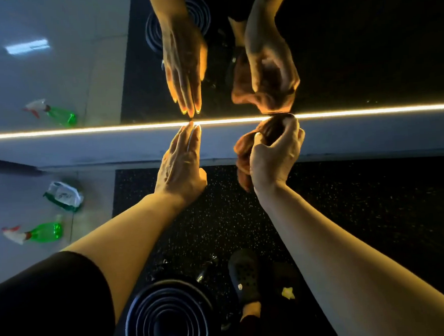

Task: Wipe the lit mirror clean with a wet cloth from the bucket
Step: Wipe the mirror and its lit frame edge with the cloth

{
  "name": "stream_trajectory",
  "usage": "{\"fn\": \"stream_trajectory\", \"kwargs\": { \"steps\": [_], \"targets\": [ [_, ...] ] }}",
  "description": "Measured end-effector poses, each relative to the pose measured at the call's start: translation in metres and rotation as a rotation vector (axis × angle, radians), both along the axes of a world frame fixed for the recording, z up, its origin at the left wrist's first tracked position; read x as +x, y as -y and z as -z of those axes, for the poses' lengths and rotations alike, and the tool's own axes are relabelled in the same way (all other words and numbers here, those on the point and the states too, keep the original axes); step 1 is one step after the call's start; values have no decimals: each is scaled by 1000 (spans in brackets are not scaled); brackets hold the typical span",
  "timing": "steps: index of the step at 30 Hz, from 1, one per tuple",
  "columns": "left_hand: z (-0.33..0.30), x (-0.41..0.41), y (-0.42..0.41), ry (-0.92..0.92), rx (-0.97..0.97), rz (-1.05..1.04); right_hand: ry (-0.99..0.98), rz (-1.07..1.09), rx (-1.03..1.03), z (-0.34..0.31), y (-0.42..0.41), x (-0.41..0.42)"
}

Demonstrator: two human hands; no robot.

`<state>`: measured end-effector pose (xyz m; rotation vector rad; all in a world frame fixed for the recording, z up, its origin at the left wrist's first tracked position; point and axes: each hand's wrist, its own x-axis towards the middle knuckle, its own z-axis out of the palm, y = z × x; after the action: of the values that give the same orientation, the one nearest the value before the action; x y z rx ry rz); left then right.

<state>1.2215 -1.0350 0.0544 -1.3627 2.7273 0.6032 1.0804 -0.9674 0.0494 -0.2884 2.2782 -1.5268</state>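
The mirror [364, 42] fills the upper half of the head view, with a glowing light strip [83, 130] along its lower edge. My right hand [275, 159] grips a bunched brown cloth [243, 151] and presses it against the mirror's lit edge. My left hand [181, 165] is flat with straight fingers, its fingertips touching the mirror at the strip. Both hands and the cloth are reflected above. A black ribbed bucket [167, 319] stands on the floor below my left forearm.
A green spray bottle [44, 232] and a white-and-green pouch [64, 195] lie on the pale floor at left. A dark speckled mat [348, 212] covers the floor under me. My foot in a dark clog [244, 275] stands beside the bucket, near a small yellow object [288, 292].
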Motion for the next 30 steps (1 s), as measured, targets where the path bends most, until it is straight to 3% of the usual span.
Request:
{"fn": "stream_trajectory", "kwargs": {
  "steps": [4, 9, 13, 17, 21, 25, 28, 30],
  "targets": [
    [-9, 8, 0, 49, 37, -52, 58, -295, 26, -4, 8, 13],
    [-24, 22, 2, 86, 44, -78, 63, -46, 90, -4, 19, 18],
    [-31, 28, 18, 152, 105, -56, 130, -346, 59, -3, 26, 31],
    [-33, 28, 34, 168, 89, -26, 118, -63, 79, -1, 38, 42],
    [-27, 37, 43, 167, 93, 22, 193, -220, -1, 4, 48, 65],
    [-6, 55, 51, 116, -70, 188, 71, 154, -37, 10, 57, 70],
    [12, 68, 70, 10, -191, 327, 174, 91, -101, 18, 67, 85],
    [19, 77, 84, -38, -209, 451, 190, 181, -93, 22, 74, 90]
  ]
}}
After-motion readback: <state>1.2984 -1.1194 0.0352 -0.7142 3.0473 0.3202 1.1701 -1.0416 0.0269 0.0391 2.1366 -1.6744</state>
